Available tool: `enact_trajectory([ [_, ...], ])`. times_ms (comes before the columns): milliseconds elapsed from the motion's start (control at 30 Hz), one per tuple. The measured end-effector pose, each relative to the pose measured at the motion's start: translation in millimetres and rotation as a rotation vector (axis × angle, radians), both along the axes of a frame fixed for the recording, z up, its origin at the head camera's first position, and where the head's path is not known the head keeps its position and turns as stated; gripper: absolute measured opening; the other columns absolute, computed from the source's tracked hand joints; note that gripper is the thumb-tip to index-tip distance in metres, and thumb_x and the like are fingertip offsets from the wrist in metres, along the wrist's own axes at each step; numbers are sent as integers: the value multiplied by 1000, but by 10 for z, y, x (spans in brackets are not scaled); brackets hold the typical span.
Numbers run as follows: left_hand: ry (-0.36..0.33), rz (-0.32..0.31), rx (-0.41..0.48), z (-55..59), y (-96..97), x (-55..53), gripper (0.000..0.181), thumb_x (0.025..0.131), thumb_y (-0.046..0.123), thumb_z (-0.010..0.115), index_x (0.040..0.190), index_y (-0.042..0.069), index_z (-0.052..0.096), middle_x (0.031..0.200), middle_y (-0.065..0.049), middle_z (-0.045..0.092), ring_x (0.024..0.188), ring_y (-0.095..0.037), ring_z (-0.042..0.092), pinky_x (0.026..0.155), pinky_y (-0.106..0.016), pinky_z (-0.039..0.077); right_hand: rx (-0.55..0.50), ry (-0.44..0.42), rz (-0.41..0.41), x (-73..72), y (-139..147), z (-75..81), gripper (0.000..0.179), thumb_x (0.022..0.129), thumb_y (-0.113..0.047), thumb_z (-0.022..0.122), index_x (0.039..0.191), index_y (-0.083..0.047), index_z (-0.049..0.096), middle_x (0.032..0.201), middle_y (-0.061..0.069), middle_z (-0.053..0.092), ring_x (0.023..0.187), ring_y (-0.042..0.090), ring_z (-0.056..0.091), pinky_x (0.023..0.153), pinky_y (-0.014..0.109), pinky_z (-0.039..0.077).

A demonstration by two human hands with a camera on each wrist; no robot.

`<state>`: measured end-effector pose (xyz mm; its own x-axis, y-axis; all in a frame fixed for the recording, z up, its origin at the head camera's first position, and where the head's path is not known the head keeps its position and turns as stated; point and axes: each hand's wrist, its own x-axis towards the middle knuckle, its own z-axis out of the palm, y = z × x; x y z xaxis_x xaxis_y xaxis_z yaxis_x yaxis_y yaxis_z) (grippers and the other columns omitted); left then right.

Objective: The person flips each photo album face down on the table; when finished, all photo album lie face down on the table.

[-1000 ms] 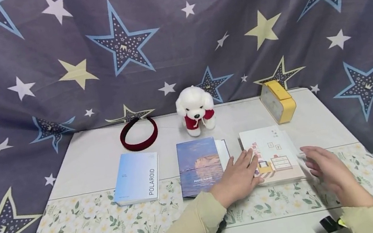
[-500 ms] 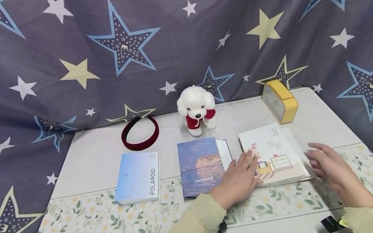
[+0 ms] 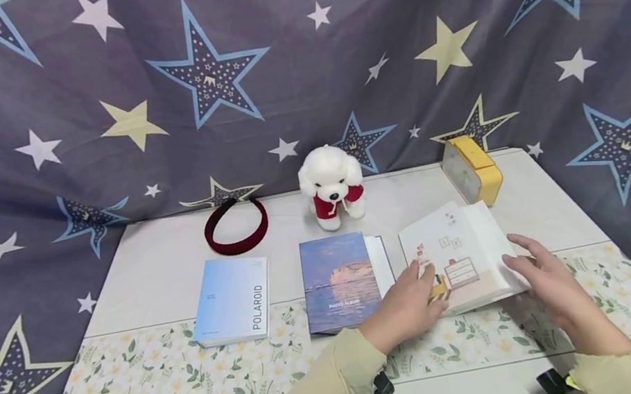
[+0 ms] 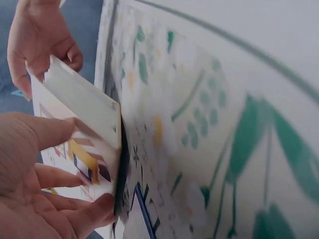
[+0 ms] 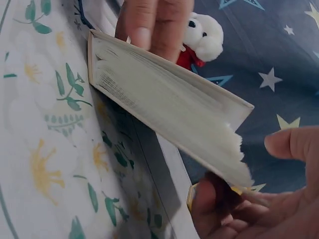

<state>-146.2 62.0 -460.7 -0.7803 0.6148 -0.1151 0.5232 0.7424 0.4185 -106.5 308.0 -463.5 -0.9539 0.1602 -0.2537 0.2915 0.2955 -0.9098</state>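
Note:
A white photo album (image 3: 453,257) with a drawn room scene on its cover is to the right in the head view. Its right side is tilted up, and loose page edges (image 5: 164,104) fan out between the covers in the right wrist view. My left hand (image 3: 406,301) rests on the cover near the spine with fingers spread (image 4: 55,177). At the free edge, my right hand (image 3: 549,282) has its fingers curled under the back cover, while its thumb (image 5: 286,142) stands apart from the pages. A blue-purple photo album (image 3: 339,281) lies just left of my left hand.
A light blue Polaroid album (image 3: 232,300) lies farther left. Along the back are a dark red headband (image 3: 238,246), a white plush dog (image 3: 329,180) in red, and a yellow clock-like box (image 3: 479,175) behind the white album. Starry cloth (image 3: 290,53) hangs behind the table.
My right hand has come in to the album's right edge. The album has turned slightly, shifted left, and its right side has risen; my left hand stays on the cover.

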Motion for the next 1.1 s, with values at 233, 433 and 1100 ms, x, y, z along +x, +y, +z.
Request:
enact_trajectory([
  [233, -195, 101, 247, 35, 12, -21, 77, 93, 54, 56, 153, 12, 32, 152, -14, 37, 137, -28, 38, 110, -38, 34, -36, 123, 141, 73, -233, 269, 71, 103, -26, 50, 156, -4, 9, 131, 33, 49, 89, 6, 65, 73, 34, 56],
  [433, -348, 171, 507, 83, 18, -71, 80, 88, 53, 64, 152, 14, 35, 144, -6, 49, 130, -21, 47, 106, -35, 39, -89, 200, 260, 83, -308, 278, 75, 101, -16, 53, 158, -13, 5, 135, 37, 39, 95, 15, 65, 74, 45, 58],
  [1100, -623, 94, 727, 194, 26, -64, 108, 83, 74, 53, 158, 20, -1, 163, -8, 8, 145, -25, 16, 113, -47, 24, 135, 463, 420, 141, -536, 305, 90, 87, -5, 72, 158, -21, 18, 143, 30, 42, 110, 0, 55, 76, 36, 58],
])
